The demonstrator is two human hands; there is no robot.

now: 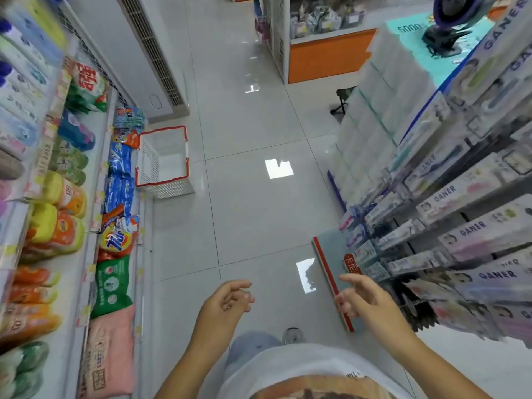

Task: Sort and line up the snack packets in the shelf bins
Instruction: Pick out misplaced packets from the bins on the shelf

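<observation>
A person stands in a shop aisle with both hands raised and holding nothing. The left hand (227, 300) has its fingers loosely curled; the right hand (359, 298) has its fingers relaxed and slightly spread. Both are on the near side of a white wire basket (172, 189) with a red rim, well apart from it. The basket sits on the tiled floor (253, 214), its pale bottom showing through the open top.

Just beside the basket, on its left, a low shelf (99, 197) carries packets (121, 168) in a row: blue ones nearest the basket, then an orange and yellow one, a green one and a pink one toward the person. Their labels are too blurred to tell what they hold.

Across the aisle from the basket, a rack (431, 231) holds long boxes (472, 226) marked GANER, with a red-edged board (331, 254) at its foot.
</observation>
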